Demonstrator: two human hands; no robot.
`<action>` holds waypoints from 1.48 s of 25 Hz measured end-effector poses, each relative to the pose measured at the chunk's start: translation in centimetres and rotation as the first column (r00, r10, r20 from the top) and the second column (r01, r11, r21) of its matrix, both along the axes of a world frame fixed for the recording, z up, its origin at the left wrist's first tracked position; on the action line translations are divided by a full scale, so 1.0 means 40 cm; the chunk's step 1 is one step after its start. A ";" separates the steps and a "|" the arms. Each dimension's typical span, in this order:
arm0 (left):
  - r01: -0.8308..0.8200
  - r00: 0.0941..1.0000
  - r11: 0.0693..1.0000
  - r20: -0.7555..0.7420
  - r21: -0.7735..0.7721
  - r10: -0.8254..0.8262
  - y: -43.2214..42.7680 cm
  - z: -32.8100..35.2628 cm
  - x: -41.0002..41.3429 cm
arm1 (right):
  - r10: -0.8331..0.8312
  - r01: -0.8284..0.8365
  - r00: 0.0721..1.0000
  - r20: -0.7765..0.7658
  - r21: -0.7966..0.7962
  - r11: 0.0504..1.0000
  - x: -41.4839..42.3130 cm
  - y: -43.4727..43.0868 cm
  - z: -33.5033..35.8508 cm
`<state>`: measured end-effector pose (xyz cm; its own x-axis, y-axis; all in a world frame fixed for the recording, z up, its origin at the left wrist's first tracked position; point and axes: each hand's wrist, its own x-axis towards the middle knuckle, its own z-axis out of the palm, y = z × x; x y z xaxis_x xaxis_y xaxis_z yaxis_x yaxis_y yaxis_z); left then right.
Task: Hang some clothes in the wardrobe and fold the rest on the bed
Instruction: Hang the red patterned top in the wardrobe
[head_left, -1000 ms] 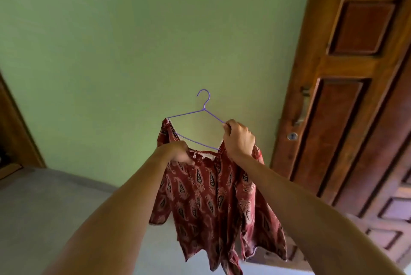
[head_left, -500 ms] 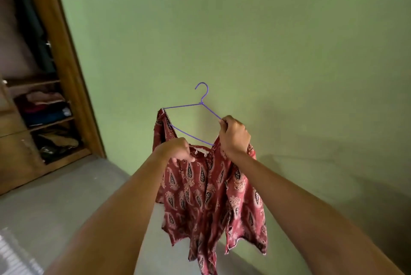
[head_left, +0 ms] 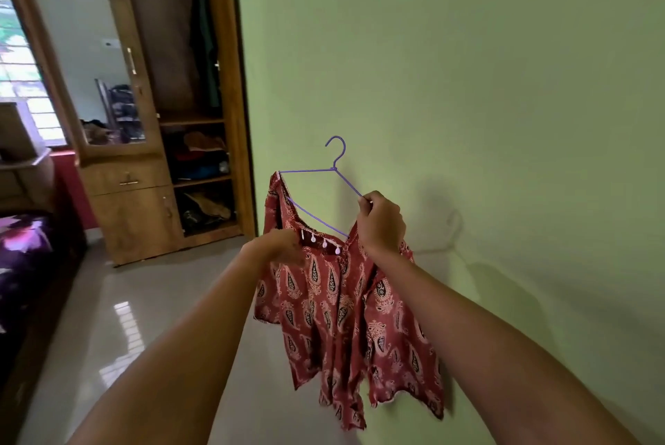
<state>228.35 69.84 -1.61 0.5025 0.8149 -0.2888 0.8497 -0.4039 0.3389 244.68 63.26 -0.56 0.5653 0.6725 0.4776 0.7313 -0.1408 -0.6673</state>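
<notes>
A red paisley top (head_left: 338, 304) hangs on a purple wire hanger (head_left: 316, 189) held up in front of the green wall. My right hand (head_left: 381, 221) grips the hanger's right arm together with the top's right shoulder. My left hand (head_left: 284, 246) pinches the neckline at the left, by a row of small white tassels. The top's left shoulder sits on the hanger's left end. The open wooden wardrobe (head_left: 234, 92) stands at the upper left, with a rail at its top and a dark garment hanging inside.
The wardrobe's mirrored door (head_left: 82, 59) is beside the open section, and its shelves (head_left: 201, 156) hold folded clothes. A bed with a purple floral cover (head_left: 21, 250) lies at the left edge. Glossy tiled floor (head_left: 144, 300) runs between the bed and the wall.
The view has swung left from the wooden door to the wardrobe and bed. Both hands keep their hold on the hanger and top.
</notes>
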 end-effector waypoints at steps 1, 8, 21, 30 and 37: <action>-0.033 0.999 0.999 0.012 -0.002 0.033 0.064 -0.005 -0.003 | 0.019 -0.019 1.000 0.003 -0.001 1.000 0.005 0.072 -0.004; -0.167 0.985 0.986 0.038 0.016 0.166 0.568 -0.006 -0.055 | 0.116 -0.116 0.993 0.002 -0.008 0.993 -0.024 0.623 0.006; -0.331 0.944 0.941 0.032 0.078 0.329 1.401 0.044 -0.235 | 0.291 -0.378 0.776 -0.560 -0.042 0.925 -0.242 1.537 0.080; -0.436 0.900 0.889 0.093 0.140 0.426 1.943 0.200 -0.300 | 0.478 -0.523 0.739 -0.474 0.043 0.851 -0.341 2.162 0.200; -0.467 0.884 0.877 0.068 0.115 0.463 2.371 0.248 -0.421 | 0.531 -0.528 0.833 -0.155 0.063 0.847 -0.445 2.614 0.246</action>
